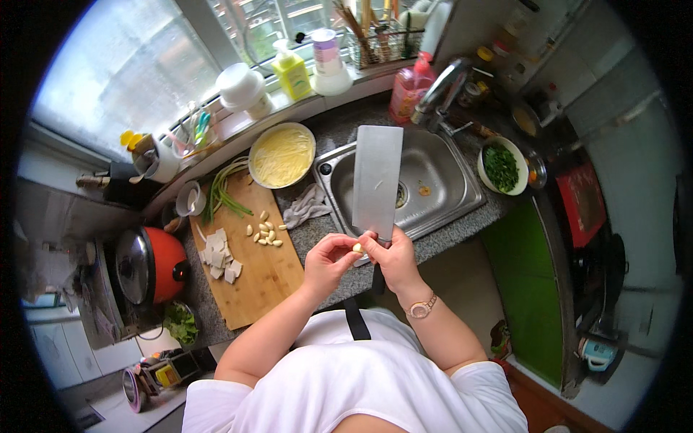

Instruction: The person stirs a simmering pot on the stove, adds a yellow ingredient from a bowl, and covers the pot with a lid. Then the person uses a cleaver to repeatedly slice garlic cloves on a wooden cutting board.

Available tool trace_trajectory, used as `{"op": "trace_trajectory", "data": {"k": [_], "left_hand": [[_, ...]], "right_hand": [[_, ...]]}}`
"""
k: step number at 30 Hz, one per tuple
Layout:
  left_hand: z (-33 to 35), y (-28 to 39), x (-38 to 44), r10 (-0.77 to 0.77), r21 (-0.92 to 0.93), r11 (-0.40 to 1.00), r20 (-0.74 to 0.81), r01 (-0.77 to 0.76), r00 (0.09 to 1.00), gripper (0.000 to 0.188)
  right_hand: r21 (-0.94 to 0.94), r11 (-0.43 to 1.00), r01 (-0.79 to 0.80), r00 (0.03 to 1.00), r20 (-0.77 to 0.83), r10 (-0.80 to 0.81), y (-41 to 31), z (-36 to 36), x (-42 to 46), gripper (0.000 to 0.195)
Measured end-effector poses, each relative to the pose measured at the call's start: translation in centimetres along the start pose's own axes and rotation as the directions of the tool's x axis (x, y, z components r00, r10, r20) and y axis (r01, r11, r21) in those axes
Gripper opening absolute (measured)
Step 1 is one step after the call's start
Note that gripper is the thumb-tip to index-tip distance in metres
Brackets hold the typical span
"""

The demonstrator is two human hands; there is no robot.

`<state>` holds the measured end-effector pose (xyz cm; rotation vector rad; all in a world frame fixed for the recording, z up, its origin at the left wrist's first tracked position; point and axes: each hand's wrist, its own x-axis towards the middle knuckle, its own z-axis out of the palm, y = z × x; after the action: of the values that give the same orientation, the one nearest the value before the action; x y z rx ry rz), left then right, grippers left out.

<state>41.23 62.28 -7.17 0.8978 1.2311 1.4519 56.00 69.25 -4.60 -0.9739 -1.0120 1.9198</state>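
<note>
My left hand [331, 265] pinches a peeled garlic clove [358, 248] between thumb and fingertips, just in front of the sink. Meeting it there, my right hand [396, 261] grips a cleaver [378, 176] near the handle, its broad blade pointing away over the sink. A small pale scrap sticks to the blade. On the wooden cutting board [265, 295] to the left lie several garlic cloves [265, 233], a heap of white square slices [219, 257] and a bunch of green onions [230, 187].
The steel sink [438, 173] holds some scraps. Around it are a bowl of yellow shreds [282, 155], a crumpled cloth [307, 207], a bowl of chopped greens [501, 165], the faucet [441, 89] and a pink pump bottle [410, 89]. A red cooker [162, 265] stands left of the board.
</note>
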Motion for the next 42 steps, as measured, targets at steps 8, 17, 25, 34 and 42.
{"op": "trace_trajectory", "data": {"k": [8,17,25,34,42], "left_hand": [[-4.7,-1.0,-2.6,-0.058,-0.131,0.991,-0.179,0.035,0.982,0.022],[-22.2,-11.7,-7.7,0.103,0.706,0.602,-0.532,0.373,0.841,0.017],[-19.8,-9.9,-2.9,0.169,0.929,0.242,-0.325,0.28,0.931,0.022],[-18.1,-9.9,0.6,-0.019,0.623,0.73,-0.39,0.279,0.921,0.017],[-7.1,-1.6,0.1,-0.322,-0.546,0.803,-0.059,0.24,0.945,0.027]], "right_hand": [[-0.434,0.893,0.116,0.972,-0.133,-0.191,4.0,-1.5,5.1,0.019],[-0.626,0.734,0.261,0.899,-0.12,-0.422,3.2,-3.2,6.0,0.035],[-0.65,0.728,0.218,0.917,-0.119,-0.381,4.0,-4.4,3.1,0.025],[-0.685,0.71,0.163,0.947,-0.094,-0.308,4.0,-4.7,-0.2,0.03],[-0.78,0.269,0.565,0.728,0.318,-0.607,2.0,-0.1,-2.0,0.031]]}}
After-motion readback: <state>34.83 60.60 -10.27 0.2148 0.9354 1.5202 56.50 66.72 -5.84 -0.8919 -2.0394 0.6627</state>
